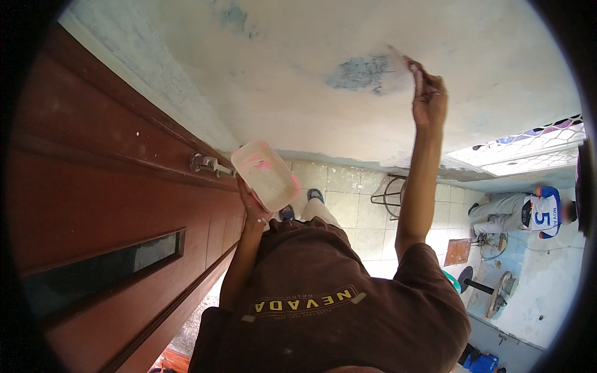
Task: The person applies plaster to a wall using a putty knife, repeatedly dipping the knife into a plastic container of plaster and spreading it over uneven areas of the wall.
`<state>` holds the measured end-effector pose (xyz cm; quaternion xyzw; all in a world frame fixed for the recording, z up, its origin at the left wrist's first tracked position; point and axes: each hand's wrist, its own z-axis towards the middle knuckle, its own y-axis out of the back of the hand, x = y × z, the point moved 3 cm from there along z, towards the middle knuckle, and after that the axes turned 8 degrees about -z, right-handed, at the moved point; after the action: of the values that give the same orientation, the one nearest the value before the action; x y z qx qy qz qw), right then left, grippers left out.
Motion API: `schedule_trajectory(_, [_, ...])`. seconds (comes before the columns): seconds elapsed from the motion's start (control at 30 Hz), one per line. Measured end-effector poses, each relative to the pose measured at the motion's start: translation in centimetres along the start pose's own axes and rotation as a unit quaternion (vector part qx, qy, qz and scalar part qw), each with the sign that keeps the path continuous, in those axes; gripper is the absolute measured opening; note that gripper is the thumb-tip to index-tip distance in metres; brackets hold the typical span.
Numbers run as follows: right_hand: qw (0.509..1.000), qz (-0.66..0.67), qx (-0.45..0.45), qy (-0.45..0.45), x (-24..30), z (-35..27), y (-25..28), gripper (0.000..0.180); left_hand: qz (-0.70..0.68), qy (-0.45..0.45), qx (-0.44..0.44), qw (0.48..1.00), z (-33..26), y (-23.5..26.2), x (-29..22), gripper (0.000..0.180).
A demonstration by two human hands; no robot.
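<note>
Head: left fingers point(243, 189) grip rounded tub point(270, 182); right fingers point(418, 76), grasp unclear, near patchy wall point(280, 93).

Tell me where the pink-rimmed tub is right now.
In the head view, the pink-rimmed tub is just left of centre, held in the person's left hand, immediately right of the door handle in the picture.

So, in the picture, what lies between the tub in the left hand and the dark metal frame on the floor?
In the head view, one shod foot and pale floor tiles show between the tub and the dark frame.
</note>
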<state>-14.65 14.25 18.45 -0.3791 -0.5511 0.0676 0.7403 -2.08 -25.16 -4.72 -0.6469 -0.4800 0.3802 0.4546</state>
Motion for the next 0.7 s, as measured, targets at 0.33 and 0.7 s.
schedule_trajectory(0.33, [0.948, -0.15, 0.003, -0.281, -27.3, -8.3, 11.1, 0.033, 0.026, -0.016, -0.035, 0.999, -0.7, 0.7, -0.1, 0.068])
schedule_trajectory(0.7, [0.978, 0.132, 0.078, -0.139, -16.3, 4.6, 9.0, 0.021, 0.06, -0.026, -0.02, 0.998, 0.2, 1.0, 0.7, 0.059])
